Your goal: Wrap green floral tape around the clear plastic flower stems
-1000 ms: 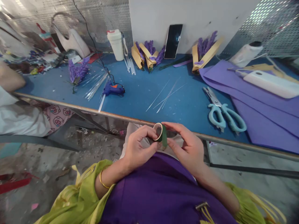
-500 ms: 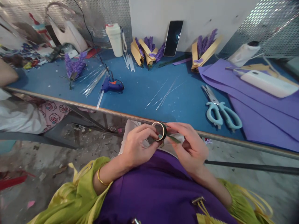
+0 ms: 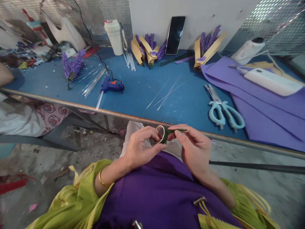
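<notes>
My left hand point(image 3: 145, 144) grips a small roll of dark green tape point(image 3: 164, 136) by its pale ring, fingers partly inside it. The free tape end point(image 3: 179, 130) runs to the right, pinched between thumb and fingers of my right hand point(image 3: 194, 146). Both hands are in front of my lap, just below the table's front edge. On the table beyond them lie several thin clear sticks point(image 3: 166, 95), crossing one another. Light-blue-handled scissors point(image 3: 225, 111) rest to the right, blades pointing away.
A blue glue gun point(image 3: 111, 86) lies to the left beside a bundle of clear sticks point(image 3: 92, 83). Wrapped purple flowers point(image 3: 150, 51), a phone point(image 3: 175, 35) and a white cup point(image 3: 114, 37) stand at the back. Purple sheets point(image 3: 267, 105) cover the right side. Another person's arm point(image 3: 5, 74) shows at far left.
The tape end has swung up from slanting downward to nearly level, and my right thumb now presses on it. The roll has turned slightly in my left hand. The view has shifted a little.
</notes>
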The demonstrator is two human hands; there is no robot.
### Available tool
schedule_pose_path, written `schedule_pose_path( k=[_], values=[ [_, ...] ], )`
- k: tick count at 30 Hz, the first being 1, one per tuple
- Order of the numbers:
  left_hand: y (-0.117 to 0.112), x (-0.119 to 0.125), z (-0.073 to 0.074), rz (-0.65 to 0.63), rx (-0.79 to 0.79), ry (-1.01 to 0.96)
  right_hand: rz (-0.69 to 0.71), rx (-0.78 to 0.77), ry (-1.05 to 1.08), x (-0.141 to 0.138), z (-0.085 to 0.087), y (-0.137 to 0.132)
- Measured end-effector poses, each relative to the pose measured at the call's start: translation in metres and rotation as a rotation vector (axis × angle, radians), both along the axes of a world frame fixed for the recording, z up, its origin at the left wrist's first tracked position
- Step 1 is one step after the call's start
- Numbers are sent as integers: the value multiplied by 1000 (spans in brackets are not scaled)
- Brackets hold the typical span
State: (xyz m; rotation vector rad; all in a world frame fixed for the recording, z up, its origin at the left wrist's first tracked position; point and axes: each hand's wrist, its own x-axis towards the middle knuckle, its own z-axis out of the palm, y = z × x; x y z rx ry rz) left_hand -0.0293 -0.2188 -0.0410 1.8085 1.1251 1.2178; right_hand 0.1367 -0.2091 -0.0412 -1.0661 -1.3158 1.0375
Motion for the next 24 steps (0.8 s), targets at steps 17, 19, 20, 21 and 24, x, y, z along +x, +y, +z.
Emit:
schedule_pose_path(
  k=[17, 19, 20, 21, 24],
  values=[
    [34, -22, 7, 312, 269, 566, -39, 36, -57, 11, -8, 10],
    [50, -30, 14, 408, 243, 658, -66, 39, -80, 13, -10, 14],
    [59, -34, 16, 455, 232, 693, -76, 42, -91, 15, -10, 16],
    [69, -38, 18, 496, 219, 726, -85, 47, -103, 16, -9, 18],
    [97, -48, 20, 563, 174, 801, -88, 86, -173, 23, -1, 24]
  ],
)
